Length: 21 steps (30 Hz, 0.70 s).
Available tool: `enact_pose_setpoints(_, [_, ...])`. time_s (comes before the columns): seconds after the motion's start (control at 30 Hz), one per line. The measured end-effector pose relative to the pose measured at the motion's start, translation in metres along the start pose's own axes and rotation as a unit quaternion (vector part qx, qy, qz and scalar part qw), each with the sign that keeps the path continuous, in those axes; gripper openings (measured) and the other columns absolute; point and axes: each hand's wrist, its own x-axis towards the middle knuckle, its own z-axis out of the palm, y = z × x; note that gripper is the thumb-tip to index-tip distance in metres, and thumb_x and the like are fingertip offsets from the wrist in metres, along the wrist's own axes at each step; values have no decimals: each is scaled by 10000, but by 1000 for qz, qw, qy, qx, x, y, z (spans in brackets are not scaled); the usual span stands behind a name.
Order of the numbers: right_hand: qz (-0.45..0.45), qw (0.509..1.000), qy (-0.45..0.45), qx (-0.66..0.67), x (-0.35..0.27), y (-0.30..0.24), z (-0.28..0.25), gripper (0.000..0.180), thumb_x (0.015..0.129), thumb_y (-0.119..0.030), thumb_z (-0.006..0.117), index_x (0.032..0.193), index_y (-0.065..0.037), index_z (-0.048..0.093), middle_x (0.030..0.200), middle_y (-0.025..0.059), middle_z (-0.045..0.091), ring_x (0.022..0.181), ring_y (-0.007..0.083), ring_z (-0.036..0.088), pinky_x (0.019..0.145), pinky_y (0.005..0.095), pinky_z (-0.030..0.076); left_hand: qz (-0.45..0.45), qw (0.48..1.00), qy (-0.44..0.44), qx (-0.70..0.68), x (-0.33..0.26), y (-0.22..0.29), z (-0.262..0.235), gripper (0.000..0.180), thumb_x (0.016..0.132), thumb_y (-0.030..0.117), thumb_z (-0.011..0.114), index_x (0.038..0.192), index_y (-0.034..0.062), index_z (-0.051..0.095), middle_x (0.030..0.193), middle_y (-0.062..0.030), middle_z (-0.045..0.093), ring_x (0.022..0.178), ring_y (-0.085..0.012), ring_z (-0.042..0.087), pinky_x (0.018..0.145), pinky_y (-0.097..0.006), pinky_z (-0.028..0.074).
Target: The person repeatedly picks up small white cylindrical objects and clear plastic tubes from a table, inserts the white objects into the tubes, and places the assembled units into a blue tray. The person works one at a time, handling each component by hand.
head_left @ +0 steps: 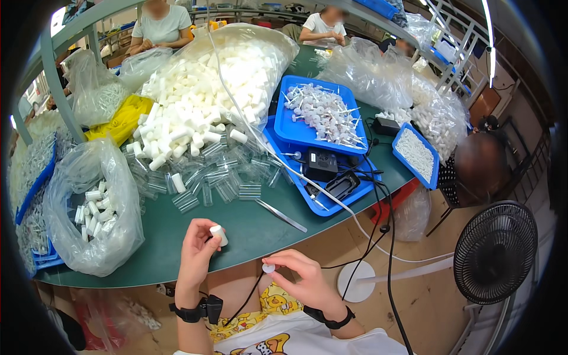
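Note:
My left hand [196, 247] is closed around a short white plastic cylinder [219, 234], held tilted just above the table's front edge. Between the thumb and fingers of my right hand [300, 273] is a small white disc-shaped piece [268, 268], pinched over my lap and apart from the cylinder. Beyond my hands, many clear plastic tubes [226, 190] lie loose on the green table [177, 222]. A pair of metal tweezers [281, 215] rests to their right. A large clear bag [260, 44] spills white cylinders behind the tubes.
At left stands an open clear bag [121, 245] with white capped pieces. Stacked blue trays [284, 127] hold thin stemmed parts and black devices [321, 164]. Cables [387, 260] hang over the right edge near a black fan [496, 253]. Other people [163, 26] sit across the table.

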Motion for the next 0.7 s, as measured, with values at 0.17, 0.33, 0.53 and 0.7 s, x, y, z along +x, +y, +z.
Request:
enact_pose_setpoints(0.17, [-8, 1000, -8, -10, 0, 2, 3, 291, 799, 34, 643, 1088, -5, 645, 1036, 111, 641, 912, 193, 630, 807, 287, 514, -9, 1000, -12, -24, -3, -4, -3, 252, 857, 25, 648, 1051, 56, 489, 980, -36, 546, 893, -103, 547, 807, -238, 458])
enact_pose_setpoints(0.33, [1, 1000, -5, -19, 0, 4, 3, 292, 792, 30, 643, 1083, -3, 646, 1038, 114, 641, 918, 197, 633, 810, 293, 514, -17, 999, -5, -29, -3, -4, -3, 311, 812, 4, 693, 1046, 44, 492, 987, -31, 539, 917, -99, 546, 851, -245, 461])
enact_pose_setpoints(0.53, [-17, 999, 9, -34, 3, 9, 4, 283, 792, 32, 646, 1073, -1, 636, 1039, 109, 640, 871, 173, 622, 776, 272, 500, -17, 999, -27, 12, -3, -3, -5, 340, 789, 0, 714, 1043, 35, 491, 966, -34, 544, 909, -114, 574, 815, -246, 478])
enact_pose_setpoints(0.7, [20, 999, 31, 33, 9, 13, 11, 249, 807, 65, 633, 1048, 16, 589, 1095, 114, 613, 826, 117, 580, 739, 227, 467, 0, 1000, 23, -9, -5, 1, 3, 302, 826, -8, 666, 1062, 27, 481, 959, -62, 556, 850, -158, 623, 645, -245, 515])
